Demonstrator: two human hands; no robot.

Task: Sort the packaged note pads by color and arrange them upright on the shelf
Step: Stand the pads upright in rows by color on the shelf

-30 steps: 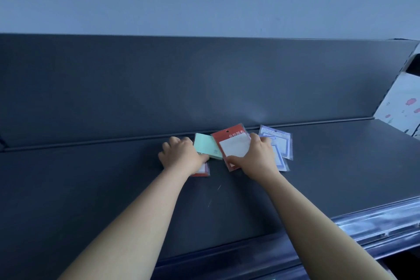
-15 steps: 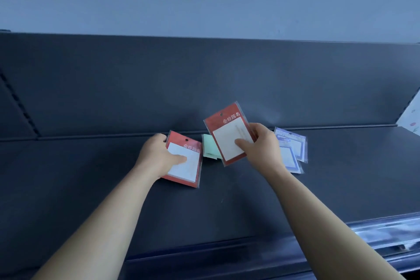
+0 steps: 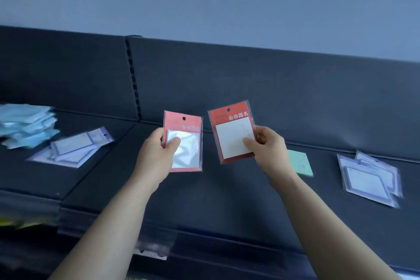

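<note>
While both hands are raised above the dark shelf in the middle of the frame, each grips one red packaged note pad upright. The left hand curls its fingers behind the left red pad, with the thumb pressed on the glossy front. The right hand pinches the right red pad at its right edge, thumb on the white sheet and fingers folded behind. Both are flat rectangles in clear, shiny sleeves, with a red card, a punched hang hole and white characters at the top. A matte mint-green pad lies flat on the shelf just right of the right wrist. Blue-bordered pads overlap at the right edge, purple-bordered pads lie at the left, and beside them, further left, is a blurred pale-blue heap. Compared with half a second ago, the left pad has been lifted from the shelf to the level of the right one, and the left-hand piles have come into view.
</note>
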